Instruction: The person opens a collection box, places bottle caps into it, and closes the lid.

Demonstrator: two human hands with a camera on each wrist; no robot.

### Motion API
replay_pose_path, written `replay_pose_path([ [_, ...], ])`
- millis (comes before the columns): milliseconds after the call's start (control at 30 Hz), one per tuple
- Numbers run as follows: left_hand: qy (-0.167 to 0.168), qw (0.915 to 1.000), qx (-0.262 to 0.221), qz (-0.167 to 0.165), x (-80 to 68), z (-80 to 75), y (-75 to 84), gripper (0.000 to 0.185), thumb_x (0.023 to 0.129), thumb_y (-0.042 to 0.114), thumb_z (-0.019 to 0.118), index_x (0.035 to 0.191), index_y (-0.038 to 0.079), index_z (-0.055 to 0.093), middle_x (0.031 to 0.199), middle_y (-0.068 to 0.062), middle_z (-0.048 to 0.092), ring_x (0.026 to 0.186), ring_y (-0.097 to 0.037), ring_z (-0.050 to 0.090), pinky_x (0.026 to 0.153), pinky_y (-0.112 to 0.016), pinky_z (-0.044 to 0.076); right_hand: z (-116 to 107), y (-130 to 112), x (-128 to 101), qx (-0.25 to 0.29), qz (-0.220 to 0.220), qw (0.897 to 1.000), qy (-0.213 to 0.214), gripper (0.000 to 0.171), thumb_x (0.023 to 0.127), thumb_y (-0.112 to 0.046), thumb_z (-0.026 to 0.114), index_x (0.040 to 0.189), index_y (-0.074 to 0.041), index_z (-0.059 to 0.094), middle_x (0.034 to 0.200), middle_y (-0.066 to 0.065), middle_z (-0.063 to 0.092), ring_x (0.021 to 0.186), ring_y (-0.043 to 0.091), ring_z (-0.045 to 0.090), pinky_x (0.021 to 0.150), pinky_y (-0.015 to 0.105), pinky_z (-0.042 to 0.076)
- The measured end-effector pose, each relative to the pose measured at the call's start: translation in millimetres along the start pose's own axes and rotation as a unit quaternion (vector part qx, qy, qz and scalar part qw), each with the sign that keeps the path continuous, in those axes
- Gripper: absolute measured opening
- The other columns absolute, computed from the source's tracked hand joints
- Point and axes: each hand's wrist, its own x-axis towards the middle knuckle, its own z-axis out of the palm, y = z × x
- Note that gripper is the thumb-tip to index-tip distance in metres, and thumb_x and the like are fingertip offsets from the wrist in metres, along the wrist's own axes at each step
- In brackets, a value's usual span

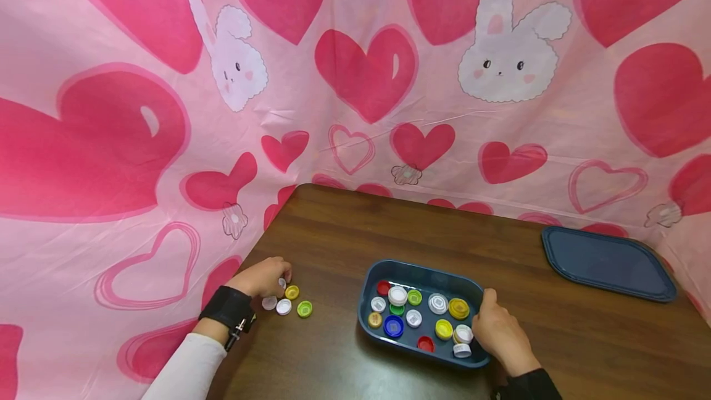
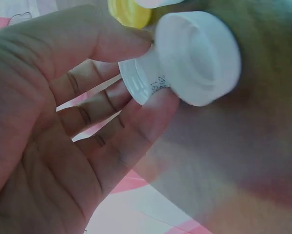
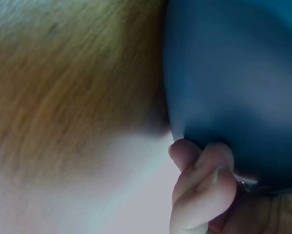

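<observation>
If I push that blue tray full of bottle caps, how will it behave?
The blue tray looks like stiff plastic, so it would probably slide on the smooth wooden table rather than flex. The loose caps would likely rattle and shift. The right hand gripping its rim should steady it.

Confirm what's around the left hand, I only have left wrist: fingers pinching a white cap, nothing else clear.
Observer: Head view: left hand sits by four loose caps on the table: two white, one yellow, one green.
Operator: Right hand?
Observer: Right hand grips the near right rim of a blue tray of mixed caps.
Operator: Anything else out there?
Observer: A blue lid lies at the far right of the table.
</observation>
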Motion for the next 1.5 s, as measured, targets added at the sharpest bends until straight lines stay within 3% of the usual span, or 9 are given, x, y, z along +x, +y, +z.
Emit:
replay_pose_path([
  [200, 0.007, 0.9999, 0.001, 0.012, 11.4, -7.8, 12.0, 0.02, 0.076, 0.002, 0.08, 0.091, 0.009, 0.068, 0.086, -0.002, 0.056, 0.079, -0.02, 0.054, 0.073, -0.035, 0.053, 0.0, 0.0, -0.9, 0.004, -0.004, 1.0, 0.002, 0.049, 0.097, -0.009, 0.055, 0.131, 0.01, 0.026, 0.091, 0.025, 0.059, 0.069, 0.029, 0.058, 0.06, 0.042, 0.053],
  [400, 0.015, 0.9974, 0.019, 0.068, 25.9, -18.2, 41.3, 0.016, 0.079, 0.001, 0.074, 0.093, 0.007, 0.07, 0.086, -0.001, 0.056, 0.076, -0.019, 0.053, 0.068, -0.032, 0.052, 0.3, 1.1, -0.7, 0.002, -0.006, 1.0, 0.004, 0.05, 0.097, -0.01, 0.055, 0.132, 0.01, 0.025, 0.092, 0.026, 0.059, 0.069, 0.029, 0.059, 0.061, 0.043, 0.053],
  [667, 0.012, 0.9858, 0.07, 0.152, 46.7, -28.1, 100.8, 0.021, 0.082, 0.009, 0.078, 0.102, 0.009, 0.071, 0.09, 0.001, 0.057, 0.079, -0.015, 0.056, 0.076, -0.031, 0.055, 1.1, 1.4, -1.0, -0.001, -0.005, 1.0, 0.006, 0.049, 0.097, -0.01, 0.055, 0.131, 0.009, 0.026, 0.09, 0.025, 0.059, 0.069, 0.029, 0.058, 0.06, 0.042, 0.052],
  [833, -0.014, 0.977, 0.091, 0.193, 56.9, -28.7, 146.0, 0.03, 0.083, 0.014, 0.082, 0.11, 0.012, 0.071, 0.097, 0.001, 0.061, 0.086, -0.013, 0.059, 0.078, -0.027, 0.057, 0.4, -0.3, -1.9, 0.001, 0.001, 1.0, 0.003, 0.049, 0.098, -0.01, 0.055, 0.132, 0.009, 0.025, 0.09, 0.024, 0.059, 0.069, 0.03, 0.058, 0.06, 0.041, 0.052],
  [1000, -0.046, 0.9634, 0.129, 0.231, 65.1, -20.0, 186.4, 0.03, 0.086, 0.017, 0.081, 0.114, 0.014, 0.072, 0.101, 0.002, 0.06, 0.093, -0.012, 0.057, 0.08, -0.023, 0.055, 0.8, -0.8, -2.7, -0.002, -0.003, 1.0, 0.008, 0.049, 0.097, -0.011, 0.055, 0.131, 0.009, 0.027, 0.091, 0.025, 0.06, 0.069, 0.03, 0.058, 0.061, 0.043, 0.052],
  [1200, -0.072, 0.9406, 0.178, 0.28, 70.8, -2.3, 226.5, 0.028, 0.087, 0.022, 0.081, 0.113, 0.017, 0.072, 0.104, 0.004, 0.062, 0.097, -0.011, 0.055, 0.081, -0.02, 0.052, 0.7, -0.3, -4.2, -0.004, -0.006, 1.0, 0.011, 0.048, 0.097, -0.01, 0.056, 0.13, 0.01, 0.028, 0.091, 0.026, 0.06, 0.069, 0.029, 0.059, 0.062, 0.044, 0.053],
  [1500, -0.107, 0.9103, 0.236, 0.323, 77.4, 23.6, 260.9, 0.022, 0.09, 0.022, 0.077, 0.111, 0.02, 0.071, 0.101, 0.007, 0.062, 0.086, -0.006, 0.057, 0.077, -0.015, 0.05, 1.7, 0.0, -4.1, -0.002, -0.013, 1.0, 0.016, 0.049, 0.097, -0.011, 0.055, 0.131, 0.01, 0.027, 0.091, 0.026, 0.06, 0.069, 0.029, 0.06, 0.06, 0.043, 0.051],
])
